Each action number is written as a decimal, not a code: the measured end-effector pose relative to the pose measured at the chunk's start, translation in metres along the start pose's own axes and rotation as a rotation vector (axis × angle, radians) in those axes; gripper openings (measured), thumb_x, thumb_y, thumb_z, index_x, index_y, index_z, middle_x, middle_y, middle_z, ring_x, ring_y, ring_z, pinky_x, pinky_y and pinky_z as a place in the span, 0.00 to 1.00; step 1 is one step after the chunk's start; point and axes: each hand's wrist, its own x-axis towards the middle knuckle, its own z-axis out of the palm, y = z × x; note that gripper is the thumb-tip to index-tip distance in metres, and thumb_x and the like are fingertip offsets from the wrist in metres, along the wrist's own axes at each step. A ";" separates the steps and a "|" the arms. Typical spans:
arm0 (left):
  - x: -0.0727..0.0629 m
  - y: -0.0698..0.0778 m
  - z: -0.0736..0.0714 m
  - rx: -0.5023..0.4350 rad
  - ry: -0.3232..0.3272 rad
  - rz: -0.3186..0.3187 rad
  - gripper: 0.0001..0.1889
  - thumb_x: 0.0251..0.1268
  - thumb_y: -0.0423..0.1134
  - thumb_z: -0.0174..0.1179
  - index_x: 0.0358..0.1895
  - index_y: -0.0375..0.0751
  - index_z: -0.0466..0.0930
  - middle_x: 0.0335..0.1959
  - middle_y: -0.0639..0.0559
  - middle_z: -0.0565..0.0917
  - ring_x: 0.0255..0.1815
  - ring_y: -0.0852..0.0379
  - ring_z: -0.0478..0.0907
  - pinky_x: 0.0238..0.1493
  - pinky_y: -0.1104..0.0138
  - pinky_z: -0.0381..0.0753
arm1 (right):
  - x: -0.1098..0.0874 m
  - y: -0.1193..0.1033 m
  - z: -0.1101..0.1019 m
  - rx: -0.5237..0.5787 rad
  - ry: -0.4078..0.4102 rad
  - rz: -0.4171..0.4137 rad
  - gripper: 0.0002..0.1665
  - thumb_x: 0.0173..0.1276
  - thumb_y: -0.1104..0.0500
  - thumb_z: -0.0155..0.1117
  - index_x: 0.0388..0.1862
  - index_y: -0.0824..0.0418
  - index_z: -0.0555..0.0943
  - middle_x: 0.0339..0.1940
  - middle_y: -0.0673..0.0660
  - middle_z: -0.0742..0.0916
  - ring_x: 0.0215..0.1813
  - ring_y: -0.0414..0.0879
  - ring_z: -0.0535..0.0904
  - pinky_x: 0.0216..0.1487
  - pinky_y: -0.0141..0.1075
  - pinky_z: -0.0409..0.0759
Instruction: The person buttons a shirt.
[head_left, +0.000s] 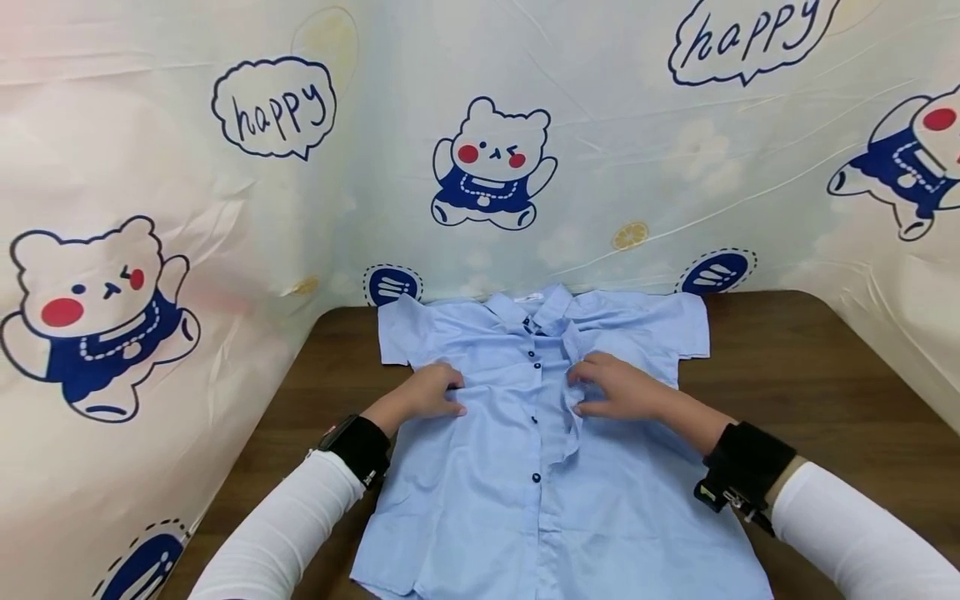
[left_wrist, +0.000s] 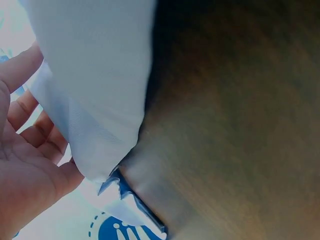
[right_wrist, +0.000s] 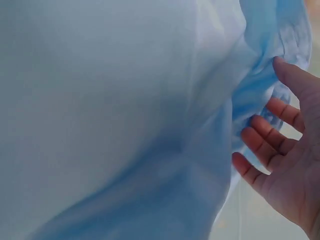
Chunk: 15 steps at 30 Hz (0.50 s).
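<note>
A light blue short-sleeved button shirt (head_left: 480, 500) lies front side up, its collar (head_left: 551, 310) at the far end. Dark buttons run down its middle, beside a ruffled strip (head_left: 572, 396). My left hand (head_left: 431, 392) is over the shirt's left chest, fingers loosely bent; in the left wrist view its fingers (left_wrist: 35, 130) are spread beside the pale cloth. Over the ruffled strip is my right hand (head_left: 618, 387), fingertips at the ruffle. The right wrist view shows its fingers (right_wrist: 270, 142) relaxed and apart from the thumb, with no cloth pinched between them.
The shirt is spread on a dark brown wooden table (head_left: 817, 375) with rounded far corners. A pale curtain (head_left: 630, 142) printed with bears and lettering hangs behind and along both sides. Each wrist wears a black strap (head_left: 750, 467).
</note>
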 end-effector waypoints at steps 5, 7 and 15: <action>-0.002 -0.001 0.002 -0.003 0.020 0.013 0.16 0.51 0.44 0.75 0.39 0.40 0.82 0.34 0.54 0.79 0.37 0.57 0.72 0.44 0.61 0.74 | 0.015 -0.011 0.007 -0.062 -0.115 0.030 0.30 0.63 0.46 0.70 0.60 0.59 0.78 0.55 0.63 0.78 0.56 0.59 0.73 0.52 0.53 0.75; -0.003 -0.001 0.003 0.006 0.021 0.019 0.19 0.48 0.46 0.77 0.39 0.41 0.82 0.37 0.52 0.79 0.40 0.56 0.73 0.48 0.60 0.74 | 0.019 -0.015 0.010 -0.086 -0.189 0.082 0.34 0.61 0.42 0.70 0.63 0.56 0.77 0.60 0.65 0.75 0.59 0.62 0.70 0.52 0.56 0.74; -0.008 0.002 0.001 0.021 -0.018 0.011 0.23 0.46 0.49 0.78 0.43 0.41 0.82 0.44 0.48 0.78 0.49 0.49 0.74 0.56 0.55 0.72 | 0.022 -0.019 0.017 -0.143 -0.286 0.163 0.42 0.59 0.36 0.70 0.68 0.52 0.73 0.66 0.66 0.71 0.66 0.62 0.65 0.54 0.59 0.74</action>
